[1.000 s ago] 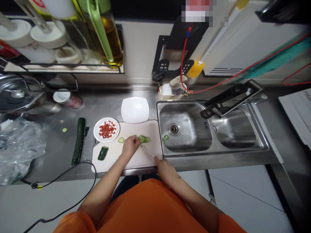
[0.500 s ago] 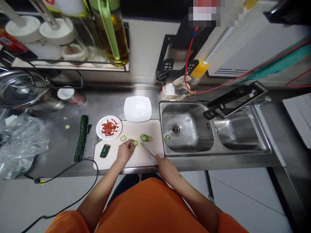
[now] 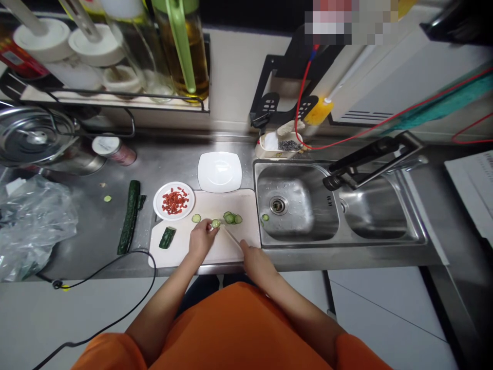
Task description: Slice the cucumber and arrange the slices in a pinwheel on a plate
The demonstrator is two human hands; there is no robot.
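A pale cutting board (image 3: 181, 249) lies on the steel counter beside the sink. My left hand (image 3: 201, 239) rests on it with fingers curled, pinching a small piece of cucumber (image 3: 215, 223). My right hand (image 3: 254, 259) grips a knife (image 3: 232, 237), whose blade points up-left toward the left fingertips. A little heap of cucumber slices (image 3: 231, 218) lies just beyond the blade. One loose slice (image 3: 196, 218) and a dark green cucumber end (image 3: 167, 237) lie further left on the board.
A round plate of red bits (image 3: 174, 201) and an empty square white plate (image 3: 219, 171) sit behind the board. A long cucumber (image 3: 129, 216) lies left, near a plastic bag (image 3: 31, 226) and black cable (image 3: 115, 259). The double sink (image 3: 331, 205) is right.
My left hand drew back from the slice heap with a cucumber piece and then held still. The right hand and knife shifted left, bringing the blade close to that piece.
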